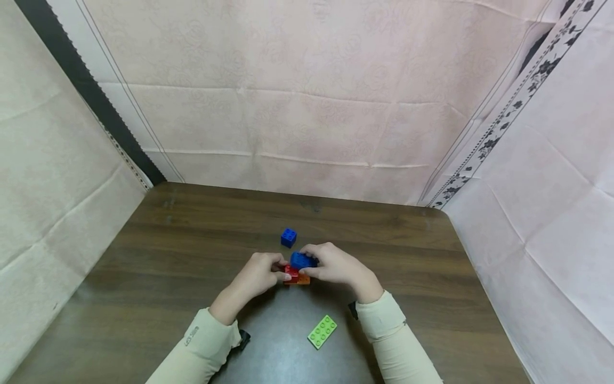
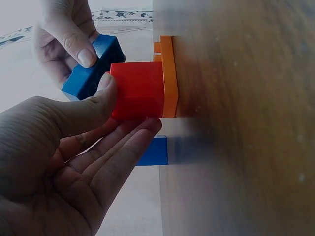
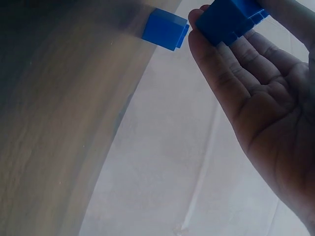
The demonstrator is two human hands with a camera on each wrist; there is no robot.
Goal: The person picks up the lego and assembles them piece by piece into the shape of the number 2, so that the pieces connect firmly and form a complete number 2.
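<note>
My left hand (image 1: pixel 263 271) grips a red building block (image 2: pixel 138 89) between thumb and fingers. That block sits on the left end of a flat orange brick (image 2: pixel 170 78) lying on the table, whose studs show beside it in the left wrist view. Pinched in my right hand (image 1: pixel 339 266) is a longer blue building block (image 1: pixel 301 261), tilted just above the orange brick and close beside the red block. In the right wrist view its studs (image 3: pixel 256 18) show along one side. The right thumb lies along the block's near side, the fingers behind it.
A small square blue block (image 1: pixel 288 237) stands on the wooden table (image 1: pixel 192 240) beyond the hands. Nearer the body lies a flat light-green brick (image 1: pixel 322 332) with two rows of studs. Pale cloth (image 1: pixel 307 122) hangs behind the table and at both sides.
</note>
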